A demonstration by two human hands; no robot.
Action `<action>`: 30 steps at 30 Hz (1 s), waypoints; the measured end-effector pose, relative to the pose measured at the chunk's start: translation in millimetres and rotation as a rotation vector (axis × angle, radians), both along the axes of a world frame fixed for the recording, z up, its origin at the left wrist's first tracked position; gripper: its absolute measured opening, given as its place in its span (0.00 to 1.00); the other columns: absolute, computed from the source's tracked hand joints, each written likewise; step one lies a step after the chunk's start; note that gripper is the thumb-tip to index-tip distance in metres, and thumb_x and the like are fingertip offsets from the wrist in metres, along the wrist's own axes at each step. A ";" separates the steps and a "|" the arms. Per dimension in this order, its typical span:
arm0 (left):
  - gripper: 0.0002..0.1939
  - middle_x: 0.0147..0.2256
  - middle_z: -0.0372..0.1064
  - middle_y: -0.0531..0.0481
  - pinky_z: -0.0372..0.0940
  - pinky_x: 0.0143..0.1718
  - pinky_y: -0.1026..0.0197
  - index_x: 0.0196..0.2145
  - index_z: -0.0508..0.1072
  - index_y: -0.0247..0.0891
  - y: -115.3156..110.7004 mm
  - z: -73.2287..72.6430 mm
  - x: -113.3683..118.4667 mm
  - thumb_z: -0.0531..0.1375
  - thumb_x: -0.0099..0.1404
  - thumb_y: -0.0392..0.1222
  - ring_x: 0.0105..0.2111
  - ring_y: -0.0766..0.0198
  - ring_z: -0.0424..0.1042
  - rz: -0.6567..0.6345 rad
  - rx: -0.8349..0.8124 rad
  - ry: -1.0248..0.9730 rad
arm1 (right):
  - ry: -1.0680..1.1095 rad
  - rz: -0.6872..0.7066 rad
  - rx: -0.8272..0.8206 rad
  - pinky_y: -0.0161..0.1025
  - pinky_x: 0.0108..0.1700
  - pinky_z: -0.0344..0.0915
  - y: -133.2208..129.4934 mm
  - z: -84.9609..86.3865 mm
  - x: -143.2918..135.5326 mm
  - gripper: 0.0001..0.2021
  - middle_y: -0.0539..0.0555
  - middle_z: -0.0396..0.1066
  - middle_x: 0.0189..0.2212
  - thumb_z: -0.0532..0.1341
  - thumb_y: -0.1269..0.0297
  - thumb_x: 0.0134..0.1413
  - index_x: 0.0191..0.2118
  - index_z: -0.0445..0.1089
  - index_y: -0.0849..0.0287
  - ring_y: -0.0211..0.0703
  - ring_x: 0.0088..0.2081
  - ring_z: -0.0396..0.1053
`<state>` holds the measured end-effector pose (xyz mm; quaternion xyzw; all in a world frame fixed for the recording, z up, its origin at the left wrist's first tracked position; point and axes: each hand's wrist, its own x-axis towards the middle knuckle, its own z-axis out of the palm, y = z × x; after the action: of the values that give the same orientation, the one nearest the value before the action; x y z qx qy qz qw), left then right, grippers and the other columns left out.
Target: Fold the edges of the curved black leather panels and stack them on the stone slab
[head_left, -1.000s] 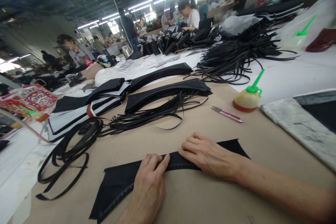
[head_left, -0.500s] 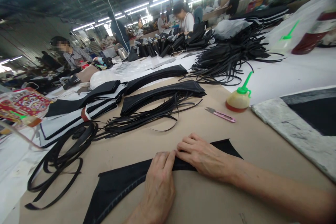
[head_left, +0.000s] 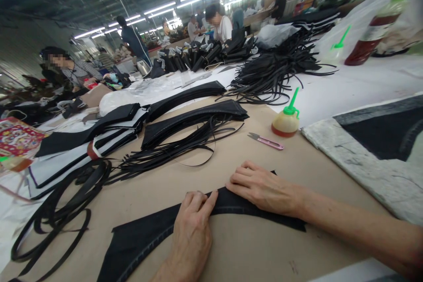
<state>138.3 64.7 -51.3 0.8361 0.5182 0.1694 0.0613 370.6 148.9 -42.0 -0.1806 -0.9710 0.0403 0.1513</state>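
A curved black fabric panel (head_left: 145, 229) lies in front of me, with a pale marked line along its inner curve. My left hand (head_left: 193, 229) is closed over its middle, fingers bent and pressed on the upper edge. To the right, my right hand (head_left: 261, 187) is also closed on that edge, its fingers held together. A short gap separates the two hands, and black panel shows between them. Part of the panel's right half is hidden under my right hand and wrist.
Behind lie pink-handled thread snips (head_left: 266, 141), a glue bottle (head_left: 286, 121) with a green spout, stacked black panels (head_left: 194, 119) and loose black straps (head_left: 66, 202). A stained board (head_left: 333, 150) is at right. Dark strips (head_left: 271, 68) and several people are farther back.
My hands have moved apart slightly, uncovering panel between them. My right hand has slid right along the edge, and the panel's right end now sits lower. The camera view has shifted right.
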 end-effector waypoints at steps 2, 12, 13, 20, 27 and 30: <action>0.29 0.39 0.66 0.45 0.67 0.45 0.53 0.60 0.64 0.38 0.0 -0.5 0.0 0.45 0.64 0.23 0.41 0.56 0.63 0.000 0.004 0.026 | -0.010 -0.011 -0.012 0.45 0.48 0.55 -1.6 -0.5 0.6 0.09 0.55 0.65 0.38 0.51 0.74 0.68 0.45 0.67 0.65 0.45 0.40 0.60; 0.32 0.41 0.65 0.44 0.67 0.42 0.53 0.61 0.62 0.42 2.2 -0.1 0.3 0.47 0.62 0.23 0.41 0.56 0.62 -0.021 0.051 0.242 | -0.038 -0.040 -0.025 0.46 0.47 0.55 -4.9 2.9 4.5 0.10 0.55 0.67 0.41 0.54 0.72 0.67 0.51 0.66 0.63 0.47 0.42 0.60; 0.32 0.40 0.64 0.44 0.66 0.41 0.53 0.61 0.63 0.42 2.7 0.6 0.5 0.47 0.62 0.23 0.40 0.56 0.63 -0.021 0.059 0.249 | -0.037 -0.042 -0.029 0.46 0.47 0.55 -4.5 3.0 5.6 0.09 0.55 0.67 0.41 0.54 0.72 0.67 0.50 0.66 0.63 0.47 0.42 0.60; 0.25 0.45 0.64 0.42 0.66 0.44 0.50 0.52 0.70 0.38 10.3 12.3 16.4 0.47 0.62 0.24 0.44 0.54 0.64 -0.012 0.044 0.110 | -0.016 -0.023 -0.018 0.44 0.46 0.56 -0.9 0.1 10.0 0.09 0.54 0.67 0.39 0.53 0.71 0.69 0.50 0.67 0.63 0.45 0.40 0.59; 0.25 0.44 0.68 0.41 0.65 0.48 0.51 0.54 0.66 0.31 12.1 7.7 44.8 0.44 0.63 0.22 0.44 0.55 0.65 0.014 -0.044 -0.061 | -0.029 -0.036 0.014 0.43 0.46 0.56 -2.5 1.8 8.1 0.06 0.54 0.66 0.37 0.54 0.72 0.68 0.43 0.68 0.63 0.44 0.39 0.59; 0.24 0.42 0.67 0.42 0.66 0.47 0.50 0.54 0.67 0.32 11.9 6.7 44.5 0.44 0.64 0.22 0.42 0.55 0.65 0.018 -0.054 -0.037 | -0.005 -0.033 -0.004 0.43 0.47 0.56 -0.3 0.8 15.0 0.08 0.54 0.66 0.36 0.52 0.73 0.68 0.45 0.68 0.63 0.44 0.39 0.60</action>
<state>182.8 76.6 -44.6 0.8262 0.5287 0.1715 0.0921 385.6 148.6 -41.1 -0.1968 -0.9682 0.0393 0.1494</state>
